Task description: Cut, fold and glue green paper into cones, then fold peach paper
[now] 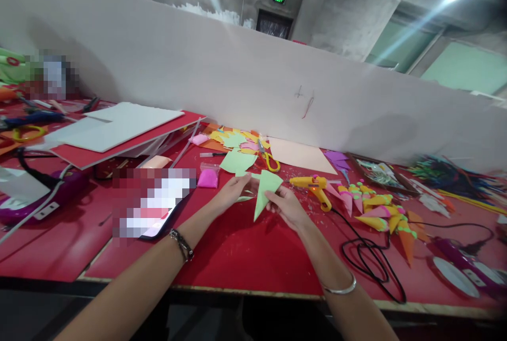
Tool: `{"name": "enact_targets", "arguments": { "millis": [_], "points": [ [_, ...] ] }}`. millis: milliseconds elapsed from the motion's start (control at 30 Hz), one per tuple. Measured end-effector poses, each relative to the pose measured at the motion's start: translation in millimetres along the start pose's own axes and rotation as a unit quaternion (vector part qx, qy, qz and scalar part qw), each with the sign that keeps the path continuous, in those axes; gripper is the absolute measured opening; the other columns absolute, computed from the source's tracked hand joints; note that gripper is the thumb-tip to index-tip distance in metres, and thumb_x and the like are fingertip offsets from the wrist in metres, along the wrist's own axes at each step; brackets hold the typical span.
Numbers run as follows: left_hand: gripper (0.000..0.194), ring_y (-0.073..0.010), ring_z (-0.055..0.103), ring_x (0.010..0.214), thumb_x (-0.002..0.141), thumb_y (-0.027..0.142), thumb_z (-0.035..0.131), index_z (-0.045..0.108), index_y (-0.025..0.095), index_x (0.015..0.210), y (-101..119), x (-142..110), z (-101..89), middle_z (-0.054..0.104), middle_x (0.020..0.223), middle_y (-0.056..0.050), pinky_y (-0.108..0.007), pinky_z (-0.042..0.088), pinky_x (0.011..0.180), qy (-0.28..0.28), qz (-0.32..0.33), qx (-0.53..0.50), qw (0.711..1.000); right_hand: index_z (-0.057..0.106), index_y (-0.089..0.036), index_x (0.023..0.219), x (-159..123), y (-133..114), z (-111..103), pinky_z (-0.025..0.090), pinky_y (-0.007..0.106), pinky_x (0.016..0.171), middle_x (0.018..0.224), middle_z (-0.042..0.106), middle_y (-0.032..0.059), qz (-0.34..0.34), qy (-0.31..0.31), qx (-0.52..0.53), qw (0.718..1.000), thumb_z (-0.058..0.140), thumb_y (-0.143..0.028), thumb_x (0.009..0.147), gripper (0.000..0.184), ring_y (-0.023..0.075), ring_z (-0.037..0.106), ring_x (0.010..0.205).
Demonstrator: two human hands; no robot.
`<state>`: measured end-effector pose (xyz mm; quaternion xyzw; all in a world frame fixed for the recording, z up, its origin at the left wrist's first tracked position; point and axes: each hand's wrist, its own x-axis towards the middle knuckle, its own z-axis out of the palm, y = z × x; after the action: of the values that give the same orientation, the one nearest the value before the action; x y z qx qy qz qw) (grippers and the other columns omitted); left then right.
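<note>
A light green paper wedge (266, 190), wide at the top and pointed at the bottom, is held upright above the red table. My right hand (288, 208) grips its right side, with the thumb across the front and the other fingers behind. My left hand (234, 191) has its fingers pinched together at a pale edge by the wedge's upper left; part of that grip is hidden. Under the left hand lie small green paper scraps (245, 198). Just beyond it is a flat light green sheet (237, 161). Yellow-handled scissors (272, 162) lie behind the wedge.
Right of my hands lie a yellow glue gun (315, 188) with a looping black cord (366, 264) and several decorated paper cones (378, 211). To the left are a phone (168, 204), a pink bag (208, 177) and stacked boards (122, 124). A white partition (222, 77) stands behind.
</note>
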<state>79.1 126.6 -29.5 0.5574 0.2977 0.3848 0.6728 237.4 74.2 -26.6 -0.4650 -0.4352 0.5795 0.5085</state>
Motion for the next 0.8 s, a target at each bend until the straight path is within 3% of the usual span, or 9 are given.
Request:
{"name": "enact_targets", "arguments": {
  "millis": [200, 400, 567, 800],
  "points": [
    [0.047, -0.0126, 0.056, 0.070, 0.070, 0.053, 0.053, 0.061, 0.015, 0.097, 5.2, -13.2, -6.2, 0.061, 0.081, -0.004, -0.026, 0.044, 0.070, 0.006, 0.010, 0.048, 0.999, 0.060, -0.017, 0.081, 2.0, 3.5, 4.1, 0.045, 0.022, 0.053, 0.073, 0.065, 0.0006, -0.023, 0.046, 0.051, 0.997, 0.070, -0.032, 0.060, 0.027, 0.0118, 0.061, 0.060],
    [0.041, -0.0148, 0.057, 0.071, 0.059, 0.038, 0.068, 0.059, 0.014, 0.091, 1.6, -29.0, 9.3, 0.065, 0.079, -0.004, -0.026, 0.044, 0.068, 0.067, 0.021, 0.071, 0.995, 0.060, -0.016, 0.074, 1.2, 6.9, 10.3, 0.041, 0.022, 0.050, 0.064, 0.061, -0.0009, -0.070, 0.123, 0.065, 0.988, 0.070, -0.033, 0.059, 0.025, 0.0091, 0.052, 0.052],
    [0.025, -0.0113, 0.052, 0.058, 0.064, 0.039, 0.063, 0.062, 0.014, 0.068, 2.5, -26.4, 16.7, 0.061, 0.061, -0.001, -0.022, 0.040, 0.057, 0.136, 0.054, 0.105, 0.984, 0.060, -0.015, 0.067, 0.8, 8.0, 11.2, 0.038, 0.023, 0.049, 0.056, 0.058, -0.0015, -0.069, 0.107, 0.049, 0.991, 0.069, -0.035, 0.059, 0.023, 0.0084, 0.049, 0.050],
    [0.025, -0.0086, 0.046, 0.054, 0.070, 0.040, 0.057, 0.059, 0.015, 0.063, 6.7, -26.8, 13.9, 0.058, 0.062, 0.001, -0.020, 0.036, 0.054, 0.160, 0.073, 0.087, 0.981, 0.062, -0.015, 0.064, -2.1, 6.7, 12.2, 0.039, 0.023, 0.052, 0.058, 0.059, -0.0004, -0.080, 0.073, 0.012, 0.994, 0.066, -0.036, 0.064, 0.021, 0.0092, 0.049, 0.052]
  ]
}}
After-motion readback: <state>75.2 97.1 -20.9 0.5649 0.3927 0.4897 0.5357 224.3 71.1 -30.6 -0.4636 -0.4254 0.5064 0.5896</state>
